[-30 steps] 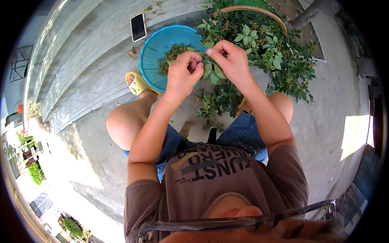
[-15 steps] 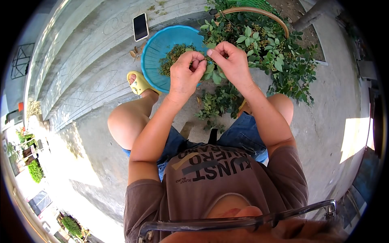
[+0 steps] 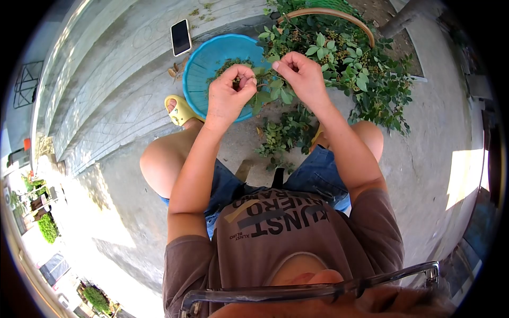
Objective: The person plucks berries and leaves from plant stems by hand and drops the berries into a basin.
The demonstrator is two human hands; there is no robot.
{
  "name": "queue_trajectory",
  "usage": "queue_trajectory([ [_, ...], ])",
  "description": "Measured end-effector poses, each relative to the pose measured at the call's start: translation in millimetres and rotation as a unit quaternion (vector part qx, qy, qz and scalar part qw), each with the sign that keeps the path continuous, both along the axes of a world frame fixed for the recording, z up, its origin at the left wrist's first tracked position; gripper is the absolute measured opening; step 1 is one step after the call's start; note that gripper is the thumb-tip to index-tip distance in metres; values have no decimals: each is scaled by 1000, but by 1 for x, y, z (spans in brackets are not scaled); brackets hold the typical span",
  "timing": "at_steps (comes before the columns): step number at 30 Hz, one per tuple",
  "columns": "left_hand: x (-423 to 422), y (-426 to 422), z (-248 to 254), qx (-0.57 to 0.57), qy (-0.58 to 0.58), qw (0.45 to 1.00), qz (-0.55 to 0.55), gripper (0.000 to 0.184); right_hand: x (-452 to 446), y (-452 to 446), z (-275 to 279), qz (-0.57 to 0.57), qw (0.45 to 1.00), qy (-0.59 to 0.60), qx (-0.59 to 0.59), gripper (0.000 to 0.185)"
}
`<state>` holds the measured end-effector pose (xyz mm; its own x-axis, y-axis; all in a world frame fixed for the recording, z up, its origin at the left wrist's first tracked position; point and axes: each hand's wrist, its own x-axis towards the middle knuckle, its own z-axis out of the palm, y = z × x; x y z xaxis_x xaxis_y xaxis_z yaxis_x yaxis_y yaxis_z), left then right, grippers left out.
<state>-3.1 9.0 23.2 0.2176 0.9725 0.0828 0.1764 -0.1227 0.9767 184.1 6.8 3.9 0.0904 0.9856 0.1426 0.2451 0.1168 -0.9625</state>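
Our left hand (image 3: 230,98) curls loosely, its hold unclear, our right hand (image 3: 303,80) pinches a leafy sprig (image 3: 275,89) between them, near the blue basin (image 3: 197,74) holding small green clusters (image 3: 227,68), leafy branches (image 3: 366,79) at right.

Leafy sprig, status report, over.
Left hand curled beside leafy sprig, grip unclear. Right hand appears to pinch sprig. Blue basin alongside, nothing visibly blocking.

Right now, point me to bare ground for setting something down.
Bare grey concrete lies right of the leafy green branches and left of the open-toed yellow slipper. Crowded: between the round blue plastic basin and those branches, where left hand and right hand are.
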Motion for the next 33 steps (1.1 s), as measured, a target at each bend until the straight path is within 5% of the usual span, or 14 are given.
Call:
queue_trajectory([
  [2,-15,15,-6,27,64,997,26,9,7,-2,5,28,999,-13,-23,20],
  [4,-32,30,-14,165,307,936,53,15,15,-10,11,144,980,-110,-80,20],
  [6,-41,32,-29,129,357,924,47,19,22,-15,12,204,962,-163,-82,19],
  [8,-38,26,-38,300,565,763,95,23,26,-23,8,354,900,-246,-62,19],
  [12,-27,12,-38,274,557,783,25,29,29,-28,-4,346,887,-297,-77,20],
  [15,-1,-7,2,181,599,762,-165,32,32,-28,-6,325,870,-366,-61,20],
  [21,82,-95,102,231,564,603,-515,21,38,-33,-16,343,841,-411,-81,18],
  [24,117,-138,160,348,511,481,-621,29,42,-35,-29,357,834,-404,-120,18],
  [27,140,-149,191,318,468,396,-724,42,54,-36,-41,353,841,-390,-128,17],
  [33,144,-155,189,272,477,359,-755,40,77,-42,-43,337,847,-391,-128,18],
])
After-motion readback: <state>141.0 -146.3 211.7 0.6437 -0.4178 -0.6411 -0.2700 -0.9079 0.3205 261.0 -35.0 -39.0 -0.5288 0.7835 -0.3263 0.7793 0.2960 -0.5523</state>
